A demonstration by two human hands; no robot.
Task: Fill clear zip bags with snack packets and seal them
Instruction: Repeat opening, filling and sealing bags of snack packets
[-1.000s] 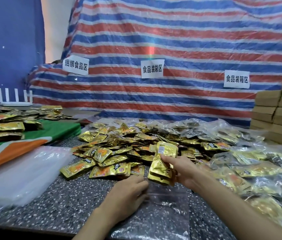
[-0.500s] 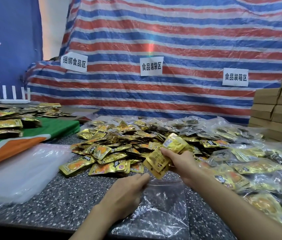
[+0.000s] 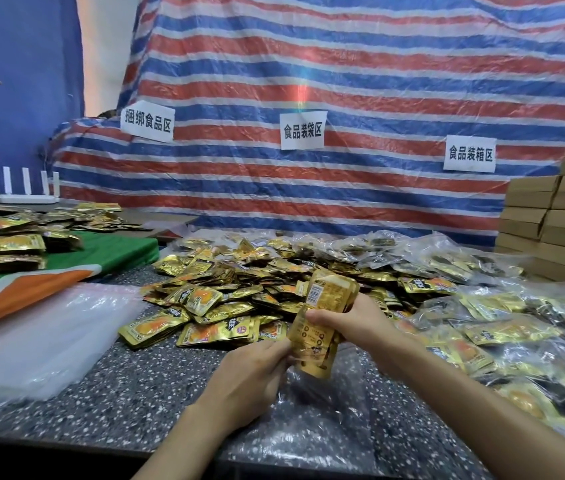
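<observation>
Over zip bag [image 3: 322, 414] — right hand [image 3: 355, 323] grips packets [image 3: 314, 344], left hand [image 3: 250, 375] pinches mouth.

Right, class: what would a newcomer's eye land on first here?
The red, white and blue striped tarp fills the back wall. Below it, a heap of gold snack packets spreads across the speckled table. In front, the right hand grips a bundle of packets, the left hand at its lower end.

Here's my left hand [image 3: 248, 381], bare, and my right hand [image 3: 357, 323], bare too. Both arms come in uncovered from the lower edge of view: left forearm [image 3: 184, 445] short in frame, right forearm [image 3: 464, 410] long.
</observation>
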